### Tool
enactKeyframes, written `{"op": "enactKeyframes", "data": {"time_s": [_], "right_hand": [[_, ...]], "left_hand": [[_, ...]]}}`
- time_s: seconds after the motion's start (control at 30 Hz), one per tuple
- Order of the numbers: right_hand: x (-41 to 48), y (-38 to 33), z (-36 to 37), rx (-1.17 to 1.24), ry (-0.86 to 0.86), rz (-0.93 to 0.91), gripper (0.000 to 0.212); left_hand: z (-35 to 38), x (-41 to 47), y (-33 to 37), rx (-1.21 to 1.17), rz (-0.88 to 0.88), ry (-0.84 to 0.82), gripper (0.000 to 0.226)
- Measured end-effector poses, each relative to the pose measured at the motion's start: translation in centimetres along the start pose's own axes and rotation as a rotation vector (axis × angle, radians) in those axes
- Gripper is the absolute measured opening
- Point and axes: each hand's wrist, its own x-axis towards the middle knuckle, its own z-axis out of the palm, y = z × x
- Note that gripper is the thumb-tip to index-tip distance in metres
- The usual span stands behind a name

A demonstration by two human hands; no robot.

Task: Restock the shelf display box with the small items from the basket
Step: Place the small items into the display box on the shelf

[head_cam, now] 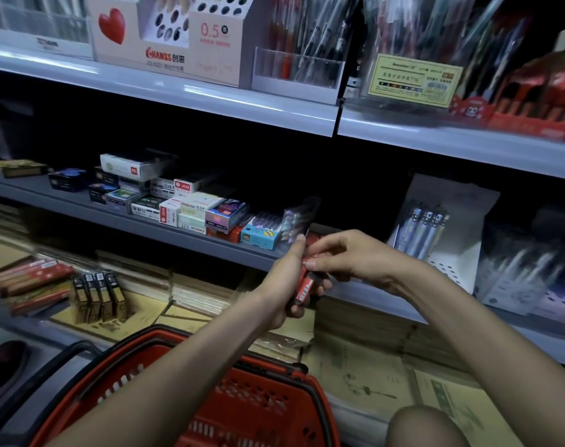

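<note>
At centre frame, the left hand (pixel 284 285) gripped upright red packs (pixel 305 287) as the right hand (pixel 345 256) pinched the top one, the box (pixel 315 236) just above.

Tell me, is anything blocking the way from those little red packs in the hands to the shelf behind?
Nothing visible does. The left hand and right hand hold the red packs right before the middle shelf. A clear pen packet stands on it just left of them, not across the way.
</note>
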Motion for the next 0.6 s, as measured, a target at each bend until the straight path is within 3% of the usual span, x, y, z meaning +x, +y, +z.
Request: {"op": "enactKeyframes", "data": {"time_s": [0.13, 0.23, 0.33, 0.5, 0.6], "right_hand": [[0.0, 0.9, -0.4, 0.301, -0.009, 0.061, 0.034], [1.2, 1.5, -1.8, 0.336, 0.260, 0.079, 0.028], [3.5, 2.8, -3.4, 0.096, 0.472, 0.079, 0.033], [6.7, 4.6, -2.2, -0.471, 0.275, 0.077, 0.035], [7.2, 5.4, -1.7, -0.593, 0.381, -0.002, 0.026]], "left_hand": [[-0.1, 0.2, 0.2, -0.008, -0.057, -0.048, 0.092], [-1.0, 0.6, 0.1, -0.158, -0.177, -0.016, 0.085], [-2.2, 0.8, 0.1, -0.375, -0.289, 0.090, 0.059], [-3.6, 1.3, -0.1, -0.581, -0.364, 0.238, 0.029], [-3.8, 1.2, -0.3, -0.618, -0.372, 0.252, 0.026]]}}
